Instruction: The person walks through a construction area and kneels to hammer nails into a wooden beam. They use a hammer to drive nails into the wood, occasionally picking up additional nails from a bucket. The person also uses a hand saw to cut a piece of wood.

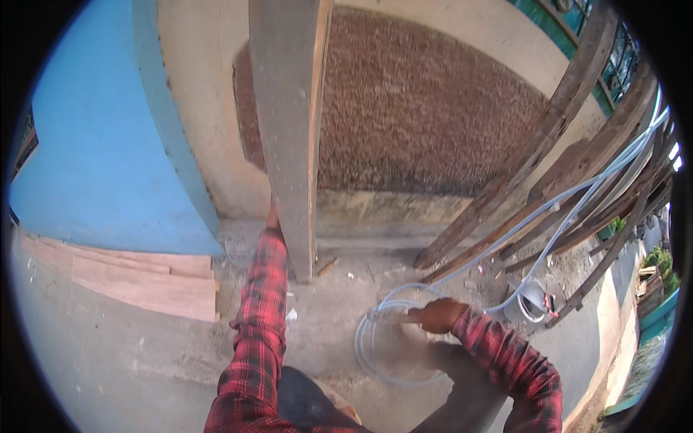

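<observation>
A tall grey wooden board [289,130] with a pale edge stands upright in front of the wall, its lower end near the ground. At its left edge is my left hand [273,215], gripping the board with the fingers mostly hidden behind it. Further right, over the coiled hose, my right hand [438,316] is closed, palm side down. Something small and pale shows under its fingers, too blurred to name. The clear, bluish hose [363,339] lies in loops on the ground by my knee and runs up to the right.
Long wooden poles [498,195] lean at the right. A white-and-grey bucket [533,299] stands near their feet. At the left are a blue panel [108,144] and flat pinkish boards [144,281] on the ground. A brown textured wall [426,108] rises behind.
</observation>
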A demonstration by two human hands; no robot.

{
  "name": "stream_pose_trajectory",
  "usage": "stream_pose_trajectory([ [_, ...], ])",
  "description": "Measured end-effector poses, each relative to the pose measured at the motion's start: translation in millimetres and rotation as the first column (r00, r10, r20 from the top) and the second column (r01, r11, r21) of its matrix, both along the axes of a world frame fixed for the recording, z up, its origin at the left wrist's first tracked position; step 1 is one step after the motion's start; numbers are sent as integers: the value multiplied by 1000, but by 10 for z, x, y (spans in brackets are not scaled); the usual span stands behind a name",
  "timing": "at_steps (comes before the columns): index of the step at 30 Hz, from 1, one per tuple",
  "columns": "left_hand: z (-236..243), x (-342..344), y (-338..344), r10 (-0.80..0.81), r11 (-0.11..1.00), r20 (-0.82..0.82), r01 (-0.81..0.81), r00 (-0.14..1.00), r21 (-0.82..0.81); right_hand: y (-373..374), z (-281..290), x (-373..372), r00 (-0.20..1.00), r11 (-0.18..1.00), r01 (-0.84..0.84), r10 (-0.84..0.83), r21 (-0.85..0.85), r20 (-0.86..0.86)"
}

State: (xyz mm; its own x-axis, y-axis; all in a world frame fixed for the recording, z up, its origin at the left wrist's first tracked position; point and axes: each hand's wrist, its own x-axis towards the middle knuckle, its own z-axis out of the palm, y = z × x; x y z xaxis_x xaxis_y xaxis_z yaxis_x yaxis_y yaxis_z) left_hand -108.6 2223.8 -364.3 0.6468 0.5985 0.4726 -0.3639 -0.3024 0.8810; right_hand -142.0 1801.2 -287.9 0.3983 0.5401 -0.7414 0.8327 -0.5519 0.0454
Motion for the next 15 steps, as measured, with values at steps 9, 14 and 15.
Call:
stream_pose_trajectory([
  [9,-69,-479,351,97,978,73,-108,993,176,-650,-477,162,988,986,-128,117,-109,-99],
  [14,-7,-1373,84,70,986,-190,-97,979,-132,-1059,-381,307,996,997,-75,75,-12,-44],
  [15,15,-1544,9,43,984,-191,-75,981,-164,-1142,-396,348,997,997,-70,71,12,-39],
])
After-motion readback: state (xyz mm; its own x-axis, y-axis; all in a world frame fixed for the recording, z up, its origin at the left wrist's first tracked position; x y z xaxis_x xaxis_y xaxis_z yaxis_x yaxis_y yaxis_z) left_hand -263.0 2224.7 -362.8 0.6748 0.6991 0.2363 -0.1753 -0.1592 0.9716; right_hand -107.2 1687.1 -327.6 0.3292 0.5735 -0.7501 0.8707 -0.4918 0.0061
